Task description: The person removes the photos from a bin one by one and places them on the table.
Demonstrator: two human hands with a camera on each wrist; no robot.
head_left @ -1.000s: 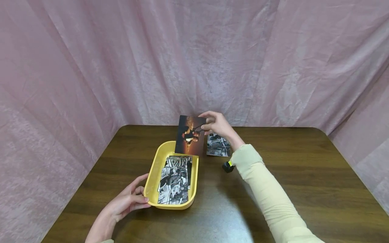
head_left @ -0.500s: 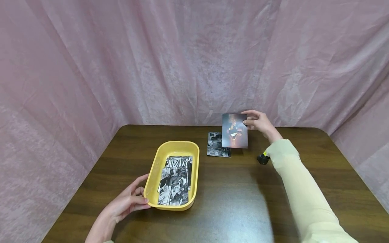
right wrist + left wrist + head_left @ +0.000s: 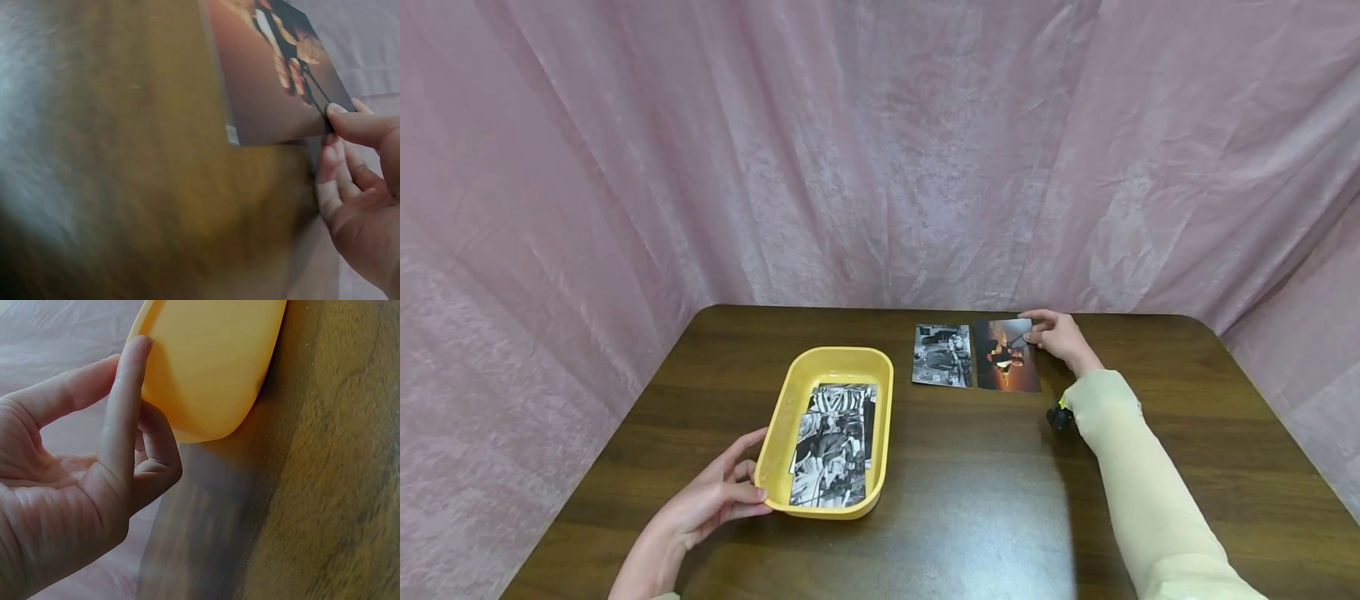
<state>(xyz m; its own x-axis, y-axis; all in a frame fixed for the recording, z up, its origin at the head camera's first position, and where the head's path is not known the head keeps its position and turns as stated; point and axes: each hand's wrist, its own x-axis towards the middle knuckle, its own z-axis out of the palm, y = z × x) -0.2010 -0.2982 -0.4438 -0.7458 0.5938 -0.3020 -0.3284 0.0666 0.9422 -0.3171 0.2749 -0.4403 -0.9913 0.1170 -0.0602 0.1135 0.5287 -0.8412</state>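
Note:
My right hand (image 3: 1060, 337) pinches the right edge of a colour photo card (image 3: 1007, 357), dark with an orange glow and figures. In the right wrist view the thumb lies on the photo card (image 3: 275, 100), with the other fingers behind it. Just left of it, a black-and-white photo card (image 3: 942, 357) lies on the table. My left hand (image 3: 718, 492) grips the near left corner of a yellow plastic tray (image 3: 883, 433). Up close in the left wrist view, the fingers of the left hand (image 3: 106, 444) meet the tray wall (image 3: 212, 369). Several black-and-white photo cards (image 3: 829, 458) lie overlapped in the tray.
The brown wooden table (image 3: 940, 500) has rounded far corners. A pink velvet curtain (image 3: 880, 150) hangs right behind its far edge and along the sides. A black wrist camera (image 3: 1058, 417) sits beneath the right sleeve.
The right hand has carried the colour photo card from over the tray rightward, past the black-and-white card, and lowered it close to the table beside that card. The left hand and tray stay put.

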